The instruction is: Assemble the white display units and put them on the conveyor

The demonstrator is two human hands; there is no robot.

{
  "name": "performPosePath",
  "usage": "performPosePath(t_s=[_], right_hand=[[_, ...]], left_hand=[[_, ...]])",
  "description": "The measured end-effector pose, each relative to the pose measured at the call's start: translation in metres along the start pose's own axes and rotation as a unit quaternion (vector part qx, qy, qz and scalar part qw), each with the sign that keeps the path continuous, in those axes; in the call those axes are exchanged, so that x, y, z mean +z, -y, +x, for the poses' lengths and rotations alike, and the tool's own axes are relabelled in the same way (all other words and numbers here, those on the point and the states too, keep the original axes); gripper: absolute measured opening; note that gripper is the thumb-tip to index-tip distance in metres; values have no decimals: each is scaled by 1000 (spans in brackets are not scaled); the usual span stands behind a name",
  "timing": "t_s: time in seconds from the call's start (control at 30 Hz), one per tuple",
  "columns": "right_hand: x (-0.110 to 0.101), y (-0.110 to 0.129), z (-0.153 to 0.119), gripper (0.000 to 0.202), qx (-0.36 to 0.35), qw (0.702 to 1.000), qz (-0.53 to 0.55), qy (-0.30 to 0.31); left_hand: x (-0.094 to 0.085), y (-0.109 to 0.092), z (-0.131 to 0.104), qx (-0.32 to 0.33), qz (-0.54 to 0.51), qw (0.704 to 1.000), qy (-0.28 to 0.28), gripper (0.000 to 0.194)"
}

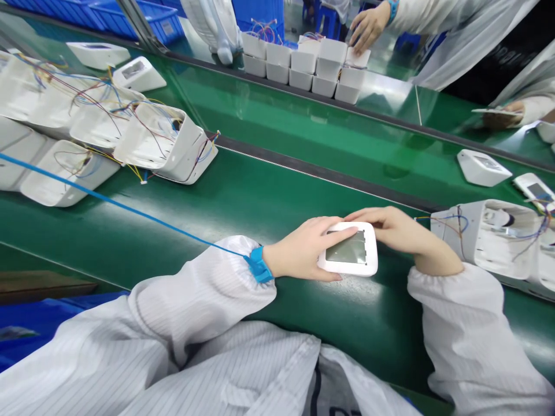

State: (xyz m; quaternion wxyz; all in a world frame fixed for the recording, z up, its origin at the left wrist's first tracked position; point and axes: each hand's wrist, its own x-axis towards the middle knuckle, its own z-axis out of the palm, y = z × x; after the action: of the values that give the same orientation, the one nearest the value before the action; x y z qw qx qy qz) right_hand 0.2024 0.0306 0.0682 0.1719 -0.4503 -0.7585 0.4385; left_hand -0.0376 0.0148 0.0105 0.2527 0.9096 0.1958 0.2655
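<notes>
A white rounded device (370, 254) with a grey screen is held above the green work surface (243, 199). My left hand (303, 248), with a blue strap and cord at the wrist, grips it from the left, one finger lying across the top of the screen. My right hand (396, 228) reaches to the device's upper right edge; its fingers are bent and partly hidden behind the device. Whether the right fingers pinch anything besides the device edge is hidden.
White housings (191, 144) with loose coloured wires are stacked at left; another wired housing (507, 231) stands at right. Small white units (136, 75) lie on the bench. Across it, a person's hand (370, 26) touches stacked white boxes (301, 60). The blue cord (151, 216) crosses the left side.
</notes>
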Motion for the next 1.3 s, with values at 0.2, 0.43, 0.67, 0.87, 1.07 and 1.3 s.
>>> performPosePath(t_s=[0.2, 0.43, 0.67, 0.87, 1.07, 1.3], right_hand=[[28, 0, 11, 30, 63, 974, 116, -182], [52, 0, 17, 35, 66, 982, 78, -161], [55, 5, 14, 29, 55, 962, 40, -266], [59, 0, 15, 47, 46, 940, 40, -335], [54, -9, 15, 56, 67, 951, -12, -300], [57, -6, 8, 52, -37, 950, 6, -309]], left_hand=[[-2, 2, 1, -18, 32, 999, 27, 91], [-2, 2, 2, -34, 21, 999, 35, 99], [14, -16, -2, -105, 36, 994, -16, 108], [8, -7, -3, -94, 99, 984, -115, 78], [-10, 1, 0, -90, 16, 986, -141, 83], [-21, -1, -1, -195, -114, 963, -146, 42]])
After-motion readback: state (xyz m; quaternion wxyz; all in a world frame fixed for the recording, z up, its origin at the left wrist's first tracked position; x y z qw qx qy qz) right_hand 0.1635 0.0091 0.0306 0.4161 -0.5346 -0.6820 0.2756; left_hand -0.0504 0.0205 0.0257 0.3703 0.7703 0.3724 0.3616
